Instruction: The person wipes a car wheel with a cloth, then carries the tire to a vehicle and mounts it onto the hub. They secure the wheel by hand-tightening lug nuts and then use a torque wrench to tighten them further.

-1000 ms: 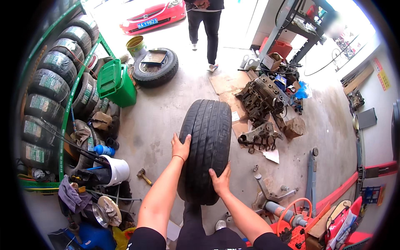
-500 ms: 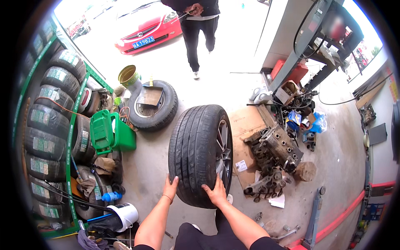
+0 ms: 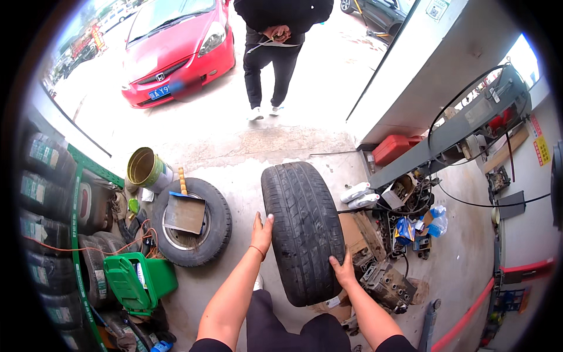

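I hold a black tyre (image 3: 301,229) upright between my two hands, its worn tread toward me. My left hand (image 3: 260,236) grips the tyre's left edge, fingers pointing forward and thumb against the rubber. Low on the right side, my right hand (image 3: 343,268) has its thumb on the tread and fingers round the edge. To the left, another wheel (image 3: 210,249) lies flat on the floor with a dustpan (image 3: 185,212) on it. Engine parts (image 3: 384,281) and cardboard lie just right of the held tyre, partly hidden by it.
Ahead is the doorway, where a person (image 3: 270,70) in dark clothes holds a thin item, with a red car (image 3: 176,58) beyond. A tyre rack (image 3: 47,205), green bin (image 3: 138,278) and bucket (image 3: 146,170) stand left. A grey lift post (image 3: 440,135), hoses and clutter are right.
I have moved forward with the tyre toward the doorway. The flat wheel, bin and engine have shifted down in view; the spoked rim visible half a second ago is now hidden.
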A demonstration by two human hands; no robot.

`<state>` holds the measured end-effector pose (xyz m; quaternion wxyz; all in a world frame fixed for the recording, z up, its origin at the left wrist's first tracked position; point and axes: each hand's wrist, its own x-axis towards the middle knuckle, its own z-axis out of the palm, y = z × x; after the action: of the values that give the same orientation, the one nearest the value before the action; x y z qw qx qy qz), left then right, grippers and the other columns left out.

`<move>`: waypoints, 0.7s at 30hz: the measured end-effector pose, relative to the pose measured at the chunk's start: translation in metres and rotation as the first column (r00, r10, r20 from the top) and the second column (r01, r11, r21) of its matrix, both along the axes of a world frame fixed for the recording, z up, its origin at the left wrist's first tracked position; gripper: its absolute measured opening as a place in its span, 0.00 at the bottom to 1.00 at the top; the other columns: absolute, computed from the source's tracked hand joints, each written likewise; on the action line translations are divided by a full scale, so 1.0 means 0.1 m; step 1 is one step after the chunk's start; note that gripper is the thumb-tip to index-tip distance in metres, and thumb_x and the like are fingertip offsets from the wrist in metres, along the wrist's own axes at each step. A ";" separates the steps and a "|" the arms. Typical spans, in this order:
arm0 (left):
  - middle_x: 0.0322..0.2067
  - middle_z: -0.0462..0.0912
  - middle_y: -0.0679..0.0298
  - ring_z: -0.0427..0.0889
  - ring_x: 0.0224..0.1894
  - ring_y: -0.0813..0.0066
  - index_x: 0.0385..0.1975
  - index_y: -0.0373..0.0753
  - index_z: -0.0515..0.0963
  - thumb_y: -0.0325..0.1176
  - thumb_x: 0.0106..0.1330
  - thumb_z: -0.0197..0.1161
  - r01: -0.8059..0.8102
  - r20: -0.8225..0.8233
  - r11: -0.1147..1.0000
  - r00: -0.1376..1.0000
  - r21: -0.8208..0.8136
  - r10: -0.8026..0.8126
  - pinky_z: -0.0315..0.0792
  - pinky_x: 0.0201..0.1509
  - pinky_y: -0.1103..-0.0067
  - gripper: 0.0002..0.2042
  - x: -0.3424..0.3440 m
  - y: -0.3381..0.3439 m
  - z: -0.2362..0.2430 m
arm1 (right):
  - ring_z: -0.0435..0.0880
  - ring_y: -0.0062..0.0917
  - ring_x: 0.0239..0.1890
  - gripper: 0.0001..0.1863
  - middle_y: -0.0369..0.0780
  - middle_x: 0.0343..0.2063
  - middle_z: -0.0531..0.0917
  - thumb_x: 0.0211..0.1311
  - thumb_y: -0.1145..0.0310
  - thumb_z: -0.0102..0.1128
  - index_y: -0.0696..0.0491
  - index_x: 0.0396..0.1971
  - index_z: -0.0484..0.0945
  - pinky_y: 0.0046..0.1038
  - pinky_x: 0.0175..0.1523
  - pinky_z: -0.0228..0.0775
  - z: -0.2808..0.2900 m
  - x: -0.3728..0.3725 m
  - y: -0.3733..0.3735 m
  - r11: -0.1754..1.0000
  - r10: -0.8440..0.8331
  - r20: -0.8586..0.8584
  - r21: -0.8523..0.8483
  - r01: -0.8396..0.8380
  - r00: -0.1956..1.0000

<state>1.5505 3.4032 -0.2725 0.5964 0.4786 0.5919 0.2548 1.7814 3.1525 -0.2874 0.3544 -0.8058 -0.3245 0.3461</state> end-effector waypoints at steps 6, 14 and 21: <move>0.74 0.56 0.41 0.58 0.76 0.49 0.77 0.34 0.48 0.59 0.71 0.58 0.199 -0.051 0.956 0.975 -0.215 -0.215 0.57 0.76 0.65 0.45 0.33 0.22 -0.33 | 0.55 0.50 0.76 0.56 0.58 0.73 0.55 0.62 0.42 0.67 0.63 0.75 0.46 0.43 0.77 0.49 0.35 0.89 1.79 0.985 -0.136 0.010 -0.109 0.136 0.991; 0.71 0.57 0.38 0.58 0.74 0.44 0.75 0.27 0.46 0.53 0.61 0.72 0.297 -0.302 0.940 0.923 0.168 -0.238 0.55 0.77 0.64 0.53 1.87 2.69 -0.22 | 0.59 0.49 0.74 0.52 0.57 0.71 0.61 0.66 0.38 0.60 0.63 0.74 0.53 0.41 0.76 0.52 0.05 2.60 5.05 0.963 -0.220 -0.002 0.159 0.218 0.975; 0.67 0.59 0.34 0.61 0.70 0.37 0.75 0.29 0.44 0.57 0.62 0.70 0.324 -0.484 0.931 0.849 0.165 -0.210 0.57 0.74 0.59 0.55 3.49 5.23 0.05 | 0.57 0.44 0.76 0.53 0.56 0.73 0.58 0.66 0.44 0.66 0.64 0.75 0.48 0.37 0.77 0.49 -0.19 2.78 5.61 0.986 -0.148 -0.288 -0.119 0.118 0.946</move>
<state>1.8999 3.9258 -0.2672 0.4069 0.6719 0.6074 0.1184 2.0594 3.7130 -0.3064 0.3808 -0.7818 -0.1949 0.4536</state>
